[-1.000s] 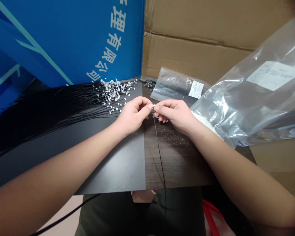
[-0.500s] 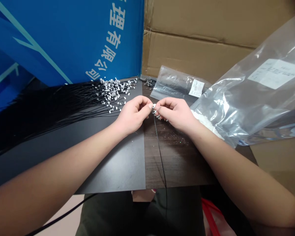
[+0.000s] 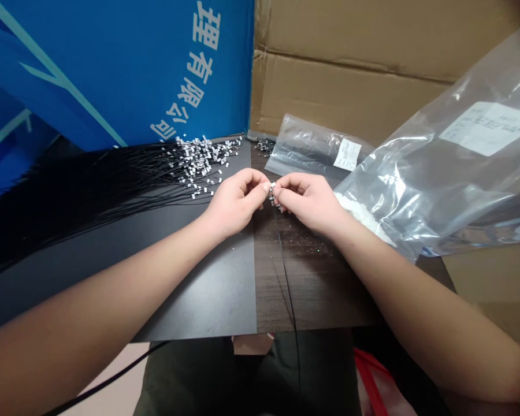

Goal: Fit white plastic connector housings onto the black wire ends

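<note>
My left hand (image 3: 234, 203) and my right hand (image 3: 308, 199) meet fingertip to fingertip over the dark table (image 3: 312, 289). Both are pinched round a small white clip (image 3: 272, 186) at the top end of a thin black cord (image 3: 286, 271). The cord runs from the fingers down across the table and off its front edge. A few more small white pieces show under my right hand's fingers. To the left lies a big bundle of black cords (image 3: 82, 190) whose ends carry several white clips (image 3: 201, 159).
A blue printed board (image 3: 112, 69) and a cardboard box (image 3: 351, 81) stand behind the table. A small clear bag with a label (image 3: 316, 151) lies at the back. A large clear plastic bag (image 3: 450, 173) fills the right side. A dark grey sheet (image 3: 190, 289) covers the table's left half.
Both hands have stayed pinched on the clip with only slight finger shifts. The hanging cord has swung a little to the right.
</note>
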`<move>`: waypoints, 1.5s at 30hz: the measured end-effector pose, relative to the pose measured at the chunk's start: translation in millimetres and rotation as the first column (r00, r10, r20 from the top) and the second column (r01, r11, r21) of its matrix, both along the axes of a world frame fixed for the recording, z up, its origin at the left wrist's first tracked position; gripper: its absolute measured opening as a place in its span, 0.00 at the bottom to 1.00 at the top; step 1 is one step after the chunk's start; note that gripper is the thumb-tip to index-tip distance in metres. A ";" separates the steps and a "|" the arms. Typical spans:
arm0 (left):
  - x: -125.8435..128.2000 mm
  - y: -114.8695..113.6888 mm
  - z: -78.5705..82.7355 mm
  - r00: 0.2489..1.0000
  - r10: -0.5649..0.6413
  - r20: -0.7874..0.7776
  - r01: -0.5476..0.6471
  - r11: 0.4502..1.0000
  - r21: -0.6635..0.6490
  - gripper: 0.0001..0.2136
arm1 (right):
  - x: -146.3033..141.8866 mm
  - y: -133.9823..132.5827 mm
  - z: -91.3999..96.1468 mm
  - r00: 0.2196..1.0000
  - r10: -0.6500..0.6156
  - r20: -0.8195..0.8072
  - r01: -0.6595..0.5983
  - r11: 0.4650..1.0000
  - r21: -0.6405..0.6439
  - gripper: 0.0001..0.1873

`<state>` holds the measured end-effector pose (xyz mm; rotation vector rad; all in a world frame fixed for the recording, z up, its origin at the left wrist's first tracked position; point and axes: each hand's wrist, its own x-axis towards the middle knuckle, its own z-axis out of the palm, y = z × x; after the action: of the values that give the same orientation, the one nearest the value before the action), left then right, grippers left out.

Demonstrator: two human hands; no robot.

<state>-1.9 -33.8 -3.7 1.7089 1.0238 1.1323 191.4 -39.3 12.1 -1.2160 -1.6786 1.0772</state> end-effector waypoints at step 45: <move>5.2 -3.2 5.3 0.994 0.027 0.107 -0.010 0.988 -0.155 0.05 | -1.3 -8.0 5.7 0.981 -0.111 0.157 0.093 0.989 0.116 0.06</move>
<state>3.4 -37.0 1.6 1.5021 1.0336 1.1156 190.1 -47.3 17.8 -1.3343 -1.7525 0.8332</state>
